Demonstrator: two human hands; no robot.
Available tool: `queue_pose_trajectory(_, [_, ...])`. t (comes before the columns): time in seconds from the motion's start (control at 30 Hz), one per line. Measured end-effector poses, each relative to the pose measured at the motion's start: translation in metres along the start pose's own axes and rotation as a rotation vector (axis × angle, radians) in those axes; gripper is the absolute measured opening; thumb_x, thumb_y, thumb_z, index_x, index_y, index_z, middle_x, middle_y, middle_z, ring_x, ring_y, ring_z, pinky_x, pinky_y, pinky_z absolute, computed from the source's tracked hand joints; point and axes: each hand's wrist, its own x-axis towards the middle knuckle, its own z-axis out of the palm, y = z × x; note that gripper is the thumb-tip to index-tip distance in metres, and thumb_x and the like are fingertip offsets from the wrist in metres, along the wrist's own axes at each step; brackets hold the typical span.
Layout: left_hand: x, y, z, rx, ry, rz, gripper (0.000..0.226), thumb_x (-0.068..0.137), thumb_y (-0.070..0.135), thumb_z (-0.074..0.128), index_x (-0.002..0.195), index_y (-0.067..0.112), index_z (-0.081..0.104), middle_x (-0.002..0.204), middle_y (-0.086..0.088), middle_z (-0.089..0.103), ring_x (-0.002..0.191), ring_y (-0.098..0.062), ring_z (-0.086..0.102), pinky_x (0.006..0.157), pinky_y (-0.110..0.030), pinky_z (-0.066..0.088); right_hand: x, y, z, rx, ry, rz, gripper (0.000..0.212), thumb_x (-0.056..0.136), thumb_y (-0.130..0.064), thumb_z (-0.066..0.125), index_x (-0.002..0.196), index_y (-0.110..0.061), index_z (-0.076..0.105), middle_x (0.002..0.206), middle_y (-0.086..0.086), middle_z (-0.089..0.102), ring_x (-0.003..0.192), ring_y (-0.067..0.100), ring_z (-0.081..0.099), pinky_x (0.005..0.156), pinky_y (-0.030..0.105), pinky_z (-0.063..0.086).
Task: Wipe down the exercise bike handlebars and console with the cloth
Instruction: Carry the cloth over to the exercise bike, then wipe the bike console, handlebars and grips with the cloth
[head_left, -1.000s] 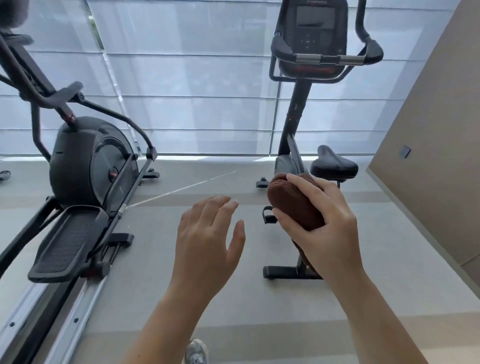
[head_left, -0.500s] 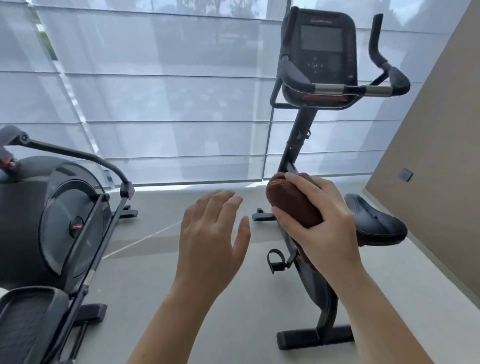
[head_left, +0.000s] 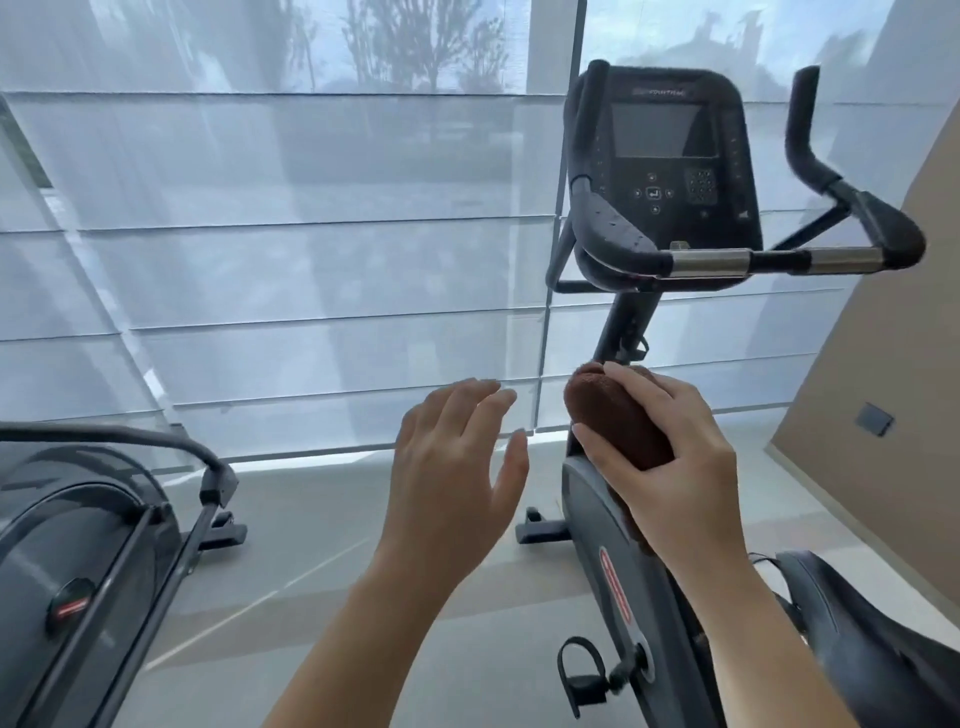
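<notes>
grips a bunched brown cloth (head_left: 618, 415) in the right hand (head_left: 680, 467) at centre right of the frame, fingers curled over its top and far side, thumb pressed along its near lower edge, with the rounded end of the bundle poking out toward the upper left of the knuckles. holds the left hand (head_left: 452, 467) just to the left, near the middle of the frame, back toward the camera, fingers nearly straight and lightly spread, thumb angled out toward the cloth, gripping nothing and apart from the cloth. faces the exercise bike (head_left: 608, 525) on the right side of the frame: black console (head_left: 670, 156) in the upper right with a dark screen and a cluster of buttons beneath, handlebars (head_left: 727, 258) just below it, a crossbar with two bright metal sections and padded grips bending up on either side. places cloth and both hands well below the console and handlebars, in front of the bike's stem, touching neither. saddle (head_left: 857, 639) at the lower right edge, pedal (head_left: 582, 670) with its strap at the bottom, right of centre. part of another dark exercise machine (head_left: 78, 545) in the lower left. pale translucent blinds (head_left: 311, 260) across the window behind, grey floor (head_left: 337, 519) below, tan wall (head_left: 883, 364) with a small dark plate (head_left: 875, 418) at far right.
</notes>
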Motion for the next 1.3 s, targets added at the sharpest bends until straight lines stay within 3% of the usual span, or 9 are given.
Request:
queue_pose_trajectory(0.17, [0.064,-0.018,0.05,-0.034,0.034,0.019,0.034,0.086,0.027,0.045,0.107,0.009,0.063,0.108,-0.006,0.066,0.104,-0.024,0.057,0.089,-0.032,0.04,0.073,0.037,0.012,-0.009,0.033,-0.039,0.052,0.072,-0.04,0.065,0.121,-0.025,0.057,0.115,0.001,0.056,0.1,0.0,0.049,0.086,0.001,0.038])
queue_pose_trajectory(0.53, [0.175,-0.063,0.163,-0.2,-0.043,0.082,0.036,0.086,0.027,0.044,0.108,0.007,0.064,0.11,-0.007,0.065,0.103,-0.026,0.059,0.089,-0.036,0.042,0.188,0.113,0.045,-0.177,0.117,-0.068,0.054,0.075,-0.043,0.064,0.122,-0.016,0.058,0.114,0.007,0.058,0.1,0.011,0.053,0.086,-0.002,0.035])
queue_pose_trajectory(0.77, [0.274,-0.105,0.215,-0.439,-0.037,0.154,0.033,0.086,0.027,0.045,0.11,0.012,0.062,0.112,-0.002,0.063,0.105,-0.021,0.055,0.091,-0.033,0.041,0.276,0.137,0.07,-0.253,0.2,-0.098,0.051,0.074,-0.03,0.073,0.122,-0.02,0.058,0.114,0.005,0.057,0.103,0.006,0.051,0.089,0.002,0.034])
queue_pose_trajectory(0.87, [0.329,-0.124,0.242,-0.519,0.003,0.203,0.028,0.085,0.021,0.051,0.11,0.013,0.062,0.111,0.001,0.063,0.104,-0.013,0.052,0.091,-0.03,0.039,0.325,0.145,0.083,-0.363,0.192,-0.124,0.051,0.074,-0.026,0.075,0.122,-0.02,0.058,0.114,0.003,0.057,0.104,0.006,0.052,0.091,0.003,0.034])
queue_pose_trajectory(0.93, [0.425,-0.157,0.295,-0.633,0.03,0.224,0.029,0.084,0.021,0.051,0.11,0.014,0.062,0.111,0.003,0.062,0.102,-0.004,0.048,0.091,-0.024,0.037,0.416,0.178,0.107,-0.453,0.297,-0.187,0.051,0.074,-0.031,0.073,0.121,-0.022,0.056,0.115,0.0,0.057,0.102,0.004,0.052,0.09,0.003,0.035])
queue_pose_trajectory(1.03, [0.444,-0.152,0.307,-0.65,0.021,0.258,0.029,0.085,0.023,0.05,0.11,0.016,0.061,0.108,0.01,0.058,0.099,0.005,0.042,0.089,-0.009,0.031,0.43,0.182,0.104,-0.427,0.272,-0.131,0.051,0.071,-0.043,0.07,0.117,-0.03,0.051,0.11,-0.004,0.059,0.094,0.002,0.052,0.082,-0.001,0.035])
queue_pose_trajectory(1.2, [0.484,-0.153,0.345,-0.825,0.008,0.065,0.026,0.088,0.013,0.057,0.109,0.028,0.059,0.108,0.016,0.058,0.1,0.005,0.05,0.086,0.0,0.032,0.481,0.214,0.108,-0.344,0.208,-0.079,0.038,0.07,-0.04,0.07,0.1,-0.039,0.047,0.103,-0.006,0.059,0.091,0.0,0.053,0.076,0.001,0.035])
queue_pose_trajectory(1.3, [0.483,-0.153,0.349,-0.977,-0.07,-0.048,0.031,0.089,0.015,0.056,0.1,0.044,0.053,0.106,0.024,0.055,0.104,0.009,0.05,0.085,-0.008,0.039,0.493,0.217,0.111,-0.331,0.182,-0.087,0.037,0.071,-0.038,0.071,0.099,-0.039,0.047,0.105,-0.005,0.059,0.091,0.003,0.054,0.076,0.001,0.036])
